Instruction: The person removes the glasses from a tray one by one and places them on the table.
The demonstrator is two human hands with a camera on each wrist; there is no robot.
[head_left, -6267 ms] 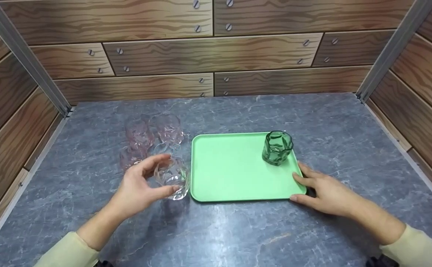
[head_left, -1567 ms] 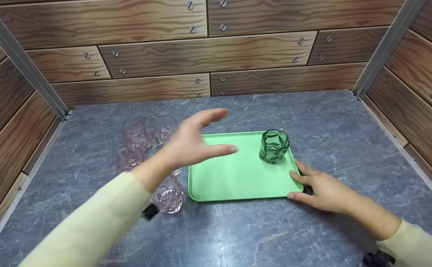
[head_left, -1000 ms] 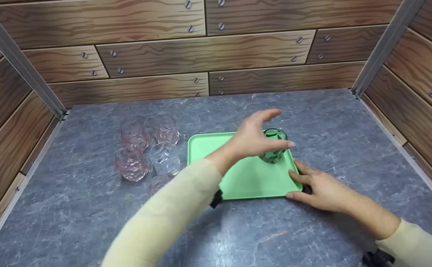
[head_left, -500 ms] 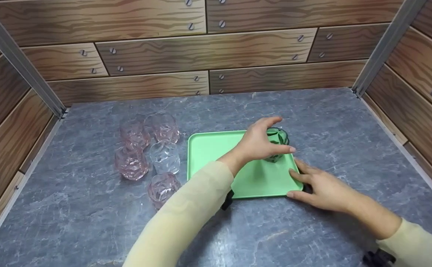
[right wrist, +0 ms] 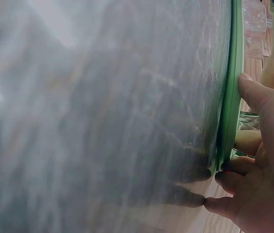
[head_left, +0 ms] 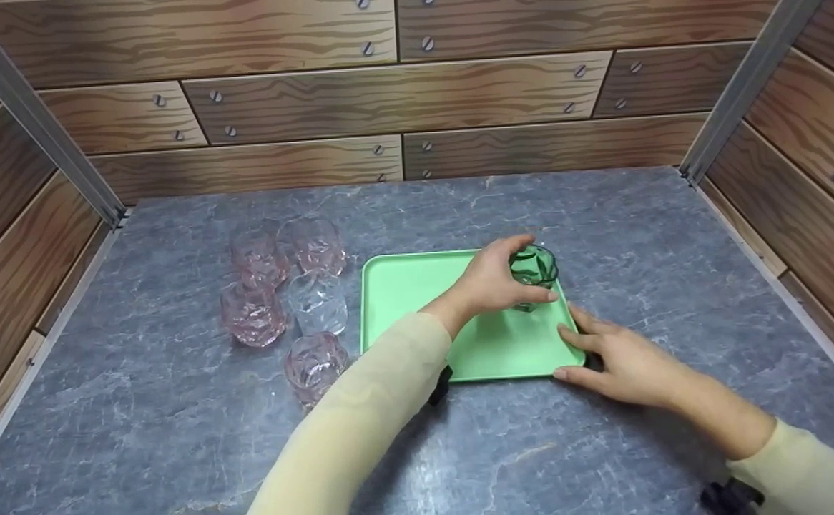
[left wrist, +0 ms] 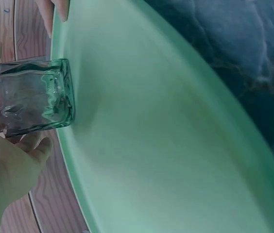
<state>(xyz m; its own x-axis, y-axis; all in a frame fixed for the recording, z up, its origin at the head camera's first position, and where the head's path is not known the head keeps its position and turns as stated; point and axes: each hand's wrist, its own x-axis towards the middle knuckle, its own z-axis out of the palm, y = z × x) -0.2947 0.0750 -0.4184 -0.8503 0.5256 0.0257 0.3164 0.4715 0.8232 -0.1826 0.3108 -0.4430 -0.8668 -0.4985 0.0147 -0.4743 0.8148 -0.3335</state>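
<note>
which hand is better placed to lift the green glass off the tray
Left. The left hand already has its grip around the green glass, while the right hand is steadying the tray corner.

A tray (head_left: 403,286) is set at the table's (head_left: 603,214) middle; one glass (head_left: 533,269) stands on its far right corner, five glasses (head_left: 285,300) clustered left of it.
</note>
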